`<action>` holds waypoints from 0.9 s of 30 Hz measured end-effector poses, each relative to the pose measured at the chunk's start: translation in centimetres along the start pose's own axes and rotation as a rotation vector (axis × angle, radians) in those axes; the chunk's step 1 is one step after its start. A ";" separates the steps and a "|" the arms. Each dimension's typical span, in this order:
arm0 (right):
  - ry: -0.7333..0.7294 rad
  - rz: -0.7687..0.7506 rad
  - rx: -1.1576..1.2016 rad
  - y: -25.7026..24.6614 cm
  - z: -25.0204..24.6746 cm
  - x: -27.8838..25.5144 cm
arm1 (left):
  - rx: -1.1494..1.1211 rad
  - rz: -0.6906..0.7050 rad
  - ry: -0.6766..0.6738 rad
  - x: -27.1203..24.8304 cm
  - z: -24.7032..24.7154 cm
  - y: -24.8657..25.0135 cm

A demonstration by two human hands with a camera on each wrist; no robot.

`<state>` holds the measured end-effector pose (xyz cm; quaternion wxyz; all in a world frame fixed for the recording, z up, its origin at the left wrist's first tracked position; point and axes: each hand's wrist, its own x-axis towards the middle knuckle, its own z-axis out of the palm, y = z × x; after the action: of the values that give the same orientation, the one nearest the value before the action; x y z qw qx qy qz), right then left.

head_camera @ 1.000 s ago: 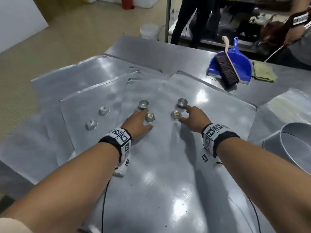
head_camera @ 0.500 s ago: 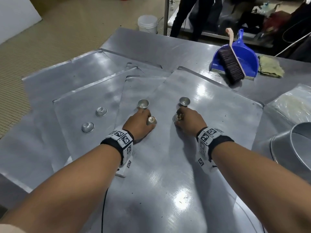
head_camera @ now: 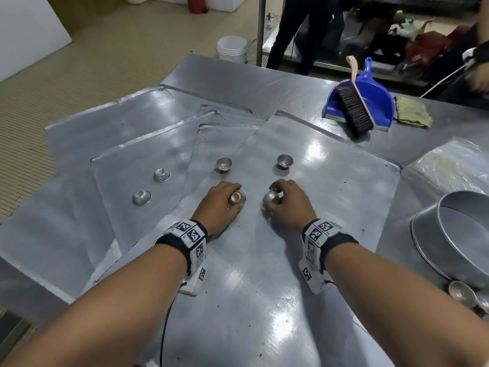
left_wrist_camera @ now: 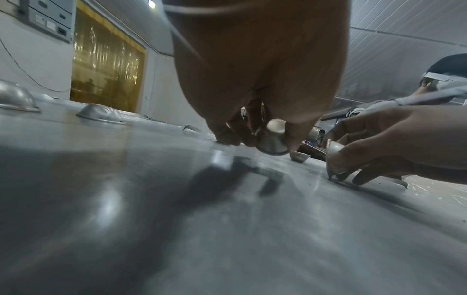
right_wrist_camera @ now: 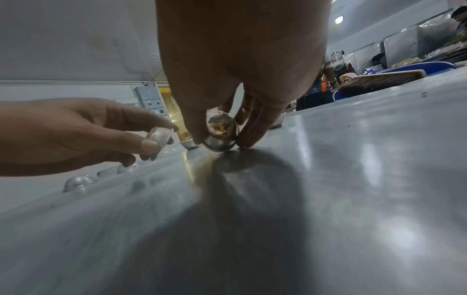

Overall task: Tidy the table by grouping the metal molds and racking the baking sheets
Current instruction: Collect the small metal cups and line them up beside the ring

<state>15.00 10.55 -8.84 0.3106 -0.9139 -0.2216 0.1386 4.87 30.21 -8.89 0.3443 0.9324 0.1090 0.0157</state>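
The left hand (head_camera: 221, 205) pinched a small metal mold (head_camera: 237, 197) between thumb and fingers, tilted, just above the nearest baking sheet (head_camera: 264, 274). The right hand (head_camera: 289, 205) pinched a second mold (head_camera: 272, 198) in the same way; in the right wrist view its rim touched the sheet and brown residue (right_wrist_camera: 220, 124) lined its inside. The two held molds were just beside each other.

Two more molds sat mouth-up beyond the hands: one (head_camera: 223, 164) on the overlapped sheet to the left, one (head_camera: 284, 161) on the nearest sheet. What they held could not be determined. Two molds (head_camera: 161, 175) (head_camera: 141, 197) lay mouth-down on a sheet (head_camera: 137, 165) further left.

A large round pan (head_camera: 455, 234) stood at the right edge, cut off by the frame; its visible interior showed bare metal. Further molds (head_camera: 461, 291) lay beside it, partly cut off. A blue dustpan (head_camera: 370, 102) at the far side of the table (head_camera: 238, 80) held a brush (head_camera: 353, 109), with a cloth (head_camera: 411, 112) beside it.

The baking sheets overlapped, so their full outlines were hidden. Both wrist views were blurred in the foreground.
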 end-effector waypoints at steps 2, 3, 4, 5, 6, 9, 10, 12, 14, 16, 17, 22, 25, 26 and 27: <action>0.011 -0.010 0.014 -0.3 0.1 -0.9 | -0.019 0.012 0.026 -0.7 0.0 0.0; 0.009 -0.014 0.009 -0.3 0.2 -1.3 | -0.016 0.009 0.030 -1.1 0.0 0.0; -0.001 -0.016 -0.001 -0.3 0.2 -1.6 | -0.010 0.000 0.031 -1.5 0.0 0.0; -0.017 -0.019 -0.012 -0.2 0.2 -1.9 | 0.001 -0.010 0.031 -1.9 0.1 0.0; -0.038 -0.023 -0.021 -0.1 0.2 -2.0 | 0.015 -0.019 0.027 -2.2 0.0 0.0; -0.080 -0.024 -0.029 0.5 0.5 -2.4 | 0.036 -0.030 0.009 -2.8 0.1 0.1; -0.087 -0.020 -0.018 0.6 0.6 -2.5 | 0.040 -0.037 0.005 -3.0 0.1 0.1; -0.097 -0.007 -0.001 0.7 0.6 -2.7 | 0.030 -0.060 -0.002 -3.2 0.1 0.3; -0.110 -0.001 -0.013 0.8 0.5 -2.9 | 0.022 -0.096 -0.015 -3.3 0.1 0.5; -0.118 0.002 -0.026 0.9 0.3 -3.2 | 0.027 -0.119 -0.027 -3.4 0.1 0.7; -0.122 0.005 -0.033 0.9 0.2 -3.4 | 0.031 -0.127 -0.035 -3.4 0.1 0.9; -0.121 0.008 -0.076 1.4 -0.5 -4.7 | 0.146 -0.175 -0.090 -3.6 0.2 1.6; -0.130 0.002 -0.098 1.9 -1.3 -6.1 | 0.187 -0.212 -0.131 -4.2 0.1 2.6; -0.128 -0.004 -0.107 2.0 -1.6 -6.6 | 0.190 -0.209 -0.139 -4.5 0.1 3.1; -0.126 -0.007 -0.112 2.2 -2.0 -7.2 | 0.187 -0.201 -0.142 -4.9 0.1 3.7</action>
<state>10.27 4.40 -7.86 0.2449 -0.9186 -0.2511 0.1820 0.86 26.33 -6.39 0.2625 0.9435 0.1781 -0.0952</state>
